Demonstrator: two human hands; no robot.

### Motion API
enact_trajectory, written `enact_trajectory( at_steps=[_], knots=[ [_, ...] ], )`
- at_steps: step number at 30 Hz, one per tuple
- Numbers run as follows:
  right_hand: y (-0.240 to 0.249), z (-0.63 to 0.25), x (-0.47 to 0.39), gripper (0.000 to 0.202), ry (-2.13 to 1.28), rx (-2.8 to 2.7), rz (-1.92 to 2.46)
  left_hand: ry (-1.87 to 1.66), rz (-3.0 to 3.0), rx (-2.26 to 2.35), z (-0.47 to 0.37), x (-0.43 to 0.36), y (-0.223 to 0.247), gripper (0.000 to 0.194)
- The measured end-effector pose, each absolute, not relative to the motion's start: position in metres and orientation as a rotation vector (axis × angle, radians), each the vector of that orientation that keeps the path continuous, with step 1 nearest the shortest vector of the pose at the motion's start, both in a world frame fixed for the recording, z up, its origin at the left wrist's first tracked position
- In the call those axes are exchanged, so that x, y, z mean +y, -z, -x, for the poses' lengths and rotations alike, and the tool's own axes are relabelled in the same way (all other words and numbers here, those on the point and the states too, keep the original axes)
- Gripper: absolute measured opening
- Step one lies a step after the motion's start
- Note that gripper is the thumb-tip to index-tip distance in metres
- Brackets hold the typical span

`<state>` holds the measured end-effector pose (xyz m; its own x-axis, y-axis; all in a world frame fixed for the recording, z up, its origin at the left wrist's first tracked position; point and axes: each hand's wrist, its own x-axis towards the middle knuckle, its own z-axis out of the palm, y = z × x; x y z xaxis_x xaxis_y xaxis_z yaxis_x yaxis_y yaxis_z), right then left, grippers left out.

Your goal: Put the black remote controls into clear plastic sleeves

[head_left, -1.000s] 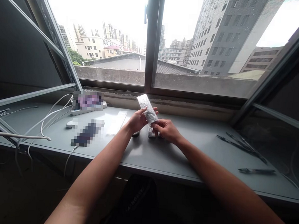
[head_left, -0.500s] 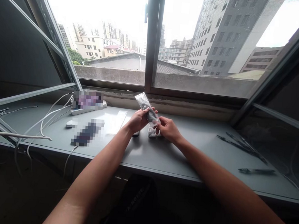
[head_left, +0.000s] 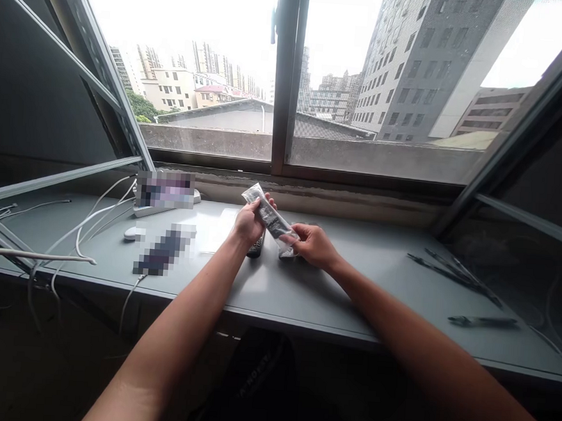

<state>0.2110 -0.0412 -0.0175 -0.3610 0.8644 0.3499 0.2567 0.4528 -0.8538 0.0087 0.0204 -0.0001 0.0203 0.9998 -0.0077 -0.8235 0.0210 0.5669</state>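
Note:
Between my two hands, above the desk, a long clear plastic bag (head_left: 274, 221) slants down to the right with a dark slim object inside; its kind is unclear. My left hand (head_left: 250, 222) is closed around its upper part, thumb on top. At the lower end, the fingers of my right hand (head_left: 313, 243) pinch the plastic. Partly covered by my left hand, a black remote control (head_left: 255, 247) with small buttons lies on the desk. Another plastic-wrapped item (head_left: 285, 254) rests beneath my right hand, mostly hidden.
The grey desk (head_left: 352, 299) runs below a window. To the left are a white power strip (head_left: 165, 209), white cables (head_left: 80, 222), a white mouse-like object (head_left: 130, 232) and a blurred-out dark item (head_left: 162, 251). Several dark pens or rods (head_left: 454, 277) lie at right.
The plastic bag has tilted flatter, its upper end going left and down. My left hand has shifted left, uncovering more of the remote control. My right hand keeps its pinch.

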Motion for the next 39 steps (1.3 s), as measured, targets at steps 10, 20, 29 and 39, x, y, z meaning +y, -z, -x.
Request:
enact_trajectory(
  at_steps=[10, 20, 29, 39],
  knots=[
    [0.022, -0.212, -0.036, 0.044, -0.896, -1.763, 1.008, -1.311, -0.7, 0.384, -0.02, 0.009, 0.004, 0.023],
    [0.013, -0.214, -0.04, 0.033, -0.879, -1.74, 1.005, -1.229, -0.876, 0.554, -0.014, 0.008, 0.005, 0.025],
    [0.014, -0.216, -0.038, 0.031, -0.79, -1.681, 1.07, -1.295, -0.899, 0.737, -0.014, 0.021, 0.016, 0.021],
    [0.016, -0.214, -0.028, 0.054, -1.03, -1.375, 0.947, -1.612, -0.505, 0.732, 0.001, 0.027, 0.008, 0.012]
  ],
)
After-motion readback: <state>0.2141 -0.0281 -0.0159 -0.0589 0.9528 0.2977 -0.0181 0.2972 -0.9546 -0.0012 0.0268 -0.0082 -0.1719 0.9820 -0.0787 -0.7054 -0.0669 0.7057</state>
